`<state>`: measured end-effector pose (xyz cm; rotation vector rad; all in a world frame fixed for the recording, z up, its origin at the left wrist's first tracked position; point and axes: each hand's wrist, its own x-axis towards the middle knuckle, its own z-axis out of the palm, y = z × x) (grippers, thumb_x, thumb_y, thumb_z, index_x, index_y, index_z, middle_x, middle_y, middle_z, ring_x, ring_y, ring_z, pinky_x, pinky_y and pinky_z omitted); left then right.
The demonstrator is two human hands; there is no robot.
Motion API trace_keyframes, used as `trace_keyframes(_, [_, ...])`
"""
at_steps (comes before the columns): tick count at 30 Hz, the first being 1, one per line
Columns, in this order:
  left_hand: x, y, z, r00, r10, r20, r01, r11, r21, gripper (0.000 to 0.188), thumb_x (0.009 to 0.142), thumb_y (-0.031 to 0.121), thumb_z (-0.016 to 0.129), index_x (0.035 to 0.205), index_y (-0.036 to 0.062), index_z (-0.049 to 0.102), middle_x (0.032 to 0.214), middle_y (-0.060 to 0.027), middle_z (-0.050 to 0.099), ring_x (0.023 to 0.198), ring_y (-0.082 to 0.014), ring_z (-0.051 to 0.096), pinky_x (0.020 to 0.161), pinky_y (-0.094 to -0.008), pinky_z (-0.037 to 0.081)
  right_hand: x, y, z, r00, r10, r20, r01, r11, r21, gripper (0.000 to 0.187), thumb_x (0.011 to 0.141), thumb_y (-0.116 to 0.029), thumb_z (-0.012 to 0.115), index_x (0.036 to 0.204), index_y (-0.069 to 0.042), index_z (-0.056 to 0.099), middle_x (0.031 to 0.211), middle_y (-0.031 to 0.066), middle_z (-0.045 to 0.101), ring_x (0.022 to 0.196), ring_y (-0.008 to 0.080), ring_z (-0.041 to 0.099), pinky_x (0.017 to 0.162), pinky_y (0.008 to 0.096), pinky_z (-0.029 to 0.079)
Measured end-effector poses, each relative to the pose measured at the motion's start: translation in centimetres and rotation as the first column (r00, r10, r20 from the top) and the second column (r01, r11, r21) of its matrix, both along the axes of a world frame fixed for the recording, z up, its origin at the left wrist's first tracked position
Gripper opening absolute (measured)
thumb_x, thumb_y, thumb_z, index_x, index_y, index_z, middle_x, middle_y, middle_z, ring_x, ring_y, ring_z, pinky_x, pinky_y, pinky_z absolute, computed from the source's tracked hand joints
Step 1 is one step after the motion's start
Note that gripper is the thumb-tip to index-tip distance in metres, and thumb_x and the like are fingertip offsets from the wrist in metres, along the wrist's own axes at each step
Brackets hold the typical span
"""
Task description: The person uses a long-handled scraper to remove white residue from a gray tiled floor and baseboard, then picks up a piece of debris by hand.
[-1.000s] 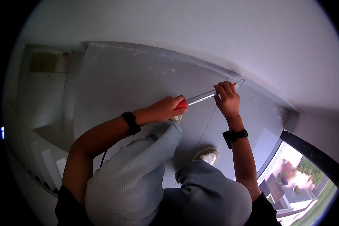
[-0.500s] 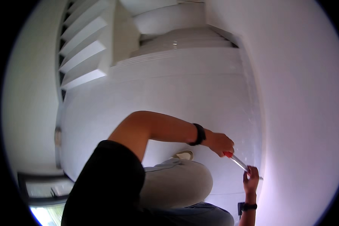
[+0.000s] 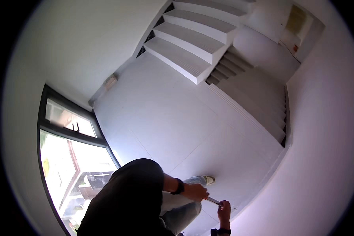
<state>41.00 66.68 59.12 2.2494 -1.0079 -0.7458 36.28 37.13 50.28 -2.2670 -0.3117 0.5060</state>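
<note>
My left hand (image 3: 196,192), with a black band at its wrist, is closed on one end of a slim silver rod (image 3: 213,201). My right hand (image 3: 224,211) pinches the rod near its other end, close to the base of the white wall. A thin tip seems to show just past my right fingers; whether it touches the wall I cannot tell. The red end of the rod, seen earlier, is hidden by my left hand now. My bent knee and a light shoe (image 3: 209,180) are beside my hands.
The white wall (image 3: 303,173) rises along the right. Pale stairs (image 3: 188,39) climb at the far side, and darker stairs (image 3: 259,90) go down beside them. A dark-framed window (image 3: 86,137) stands at the left, above the grey tiled floor (image 3: 157,106).
My view has swung, bringing the window and more of the stairs into sight. Both hands appear lower and further left in the picture, still on the rod.
</note>
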Motion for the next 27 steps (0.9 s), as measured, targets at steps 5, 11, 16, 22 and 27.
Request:
trace_keyframes(5, [-7.8, 14.4, 11.5, 0.921, 0.338, -0.195, -0.351, 0.936, -0.037, 0.031, 0.095, 0.030, 0.054, 0.104, 0.0009, 0.053, 0.080, -0.0205, 0.066, 0.075, -0.0386, 0.066, 0.065, -0.0505, 0.050, 5.9, 14.7, 13.5, 0.836, 0.548, -0.005, -0.548, 0.836, -0.002, 0.017, 0.081, -0.005, 0.062, 0.097, -0.008, 0.059, 0.091, 0.0130, 0.061, 0.093, 0.0341, 0.059, 0.080, 0.0450, 0.049])
trace_keyframes(11, [-9.6, 30.0, 21.0, 0.748, 0.622, -0.232, -0.612, 0.781, 0.121, 0.035, 0.099, 0.037, 0.051, 0.105, 0.0021, 0.053, 0.076, -0.0173, 0.066, 0.072, -0.0377, 0.066, 0.061, -0.0484, 0.051, 11.9, 33.4, 23.0, 0.651, 0.759, -0.017, -0.759, 0.650, -0.050, 0.017, 0.080, -0.009, 0.067, 0.095, -0.005, 0.061, 0.092, 0.0135, 0.063, 0.091, 0.0334, 0.061, 0.082, 0.0426, 0.049])
trace_keyframes(16, [-7.8, 41.5, 21.3, 0.669, 0.729, -0.148, -0.697, 0.684, 0.218, 0.032, 0.098, 0.035, 0.054, 0.105, 0.0042, 0.056, 0.075, -0.0114, 0.067, 0.071, -0.0320, 0.068, 0.058, -0.0440, 0.052, 16.4, 48.5, 24.5, 0.597, 0.802, -0.039, -0.801, 0.591, -0.095, 0.023, 0.078, -0.012, 0.072, 0.096, -0.004, 0.061, 0.092, 0.0117, 0.063, 0.089, 0.0297, 0.061, 0.080, 0.0398, 0.050])
trace_keyframes(22, [-5.6, 53.9, 21.3, 0.525, 0.851, 0.007, -0.838, 0.515, 0.178, 0.030, 0.098, 0.033, 0.055, 0.105, 0.0045, 0.055, 0.077, -0.0110, 0.066, 0.067, -0.0304, 0.068, 0.057, -0.0432, 0.053, 22.5, 65.2, 25.4, 0.423, 0.904, 0.055, -0.894, 0.427, -0.135, 0.024, 0.079, -0.002, 0.068, 0.100, -0.002, 0.058, 0.095, 0.0136, 0.061, 0.093, 0.0323, 0.059, 0.085, 0.0409, 0.049])
trace_keyframes(27, [-1.8, 62.0, 22.7, 0.401, 0.911, -0.096, -0.885, 0.412, 0.216, 0.030, 0.097, 0.032, 0.056, 0.105, 0.0023, 0.057, 0.080, -0.0110, 0.067, 0.073, -0.0305, 0.069, 0.061, -0.0420, 0.056, 28.6, 76.8, 27.6, 0.312, 0.944, 0.106, -0.942, 0.322, -0.095, 0.023, 0.080, -0.001, 0.067, 0.102, -0.002, 0.059, 0.095, 0.0137, 0.061, 0.094, 0.0328, 0.059, 0.085, 0.0410, 0.048])
